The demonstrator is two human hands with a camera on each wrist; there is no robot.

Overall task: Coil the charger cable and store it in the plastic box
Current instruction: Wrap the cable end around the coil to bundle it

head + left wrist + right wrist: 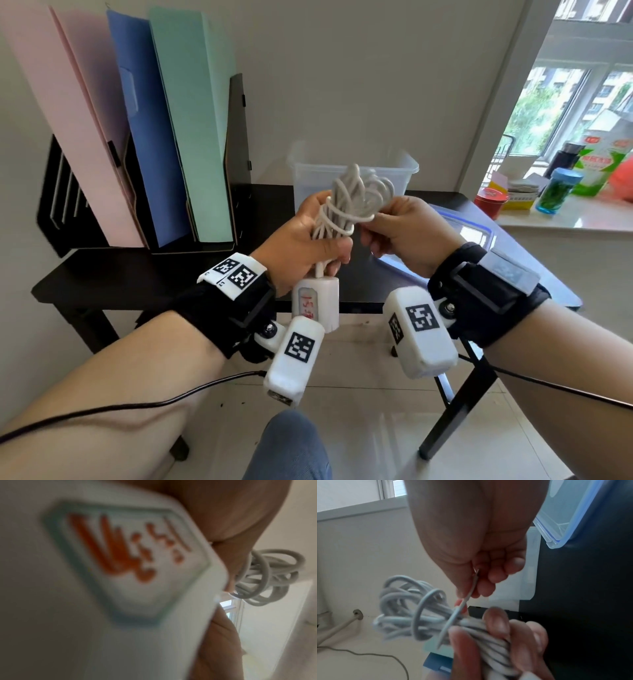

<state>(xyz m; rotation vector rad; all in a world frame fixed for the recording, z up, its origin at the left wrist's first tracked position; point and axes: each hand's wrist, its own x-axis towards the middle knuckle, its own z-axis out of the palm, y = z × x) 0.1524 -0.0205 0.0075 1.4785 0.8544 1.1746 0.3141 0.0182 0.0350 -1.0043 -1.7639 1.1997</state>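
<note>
Left hand [305, 240] fist-grips bundled white charger cable [356, 198] to keep loops together; right hand [407, 233] pinches its loose end, wrapping; clear plastic box [407, 169] waits behind on desk [154, 270].

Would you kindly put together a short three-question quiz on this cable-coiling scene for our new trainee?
1. True or false: the coiled cable already lies inside the plastic box.
2. Which hand grips the bundle just above the charger brick?
A. left hand
B. right hand
C. neither
3. Fill in: the right hand pinches the free ___ of the cable and winds it round the bundle.

Key
1. False: both hands hold it in the air, in front of the box.
2. A
3. end; the blue-rimmed lid lies on the table, off the box.
</note>
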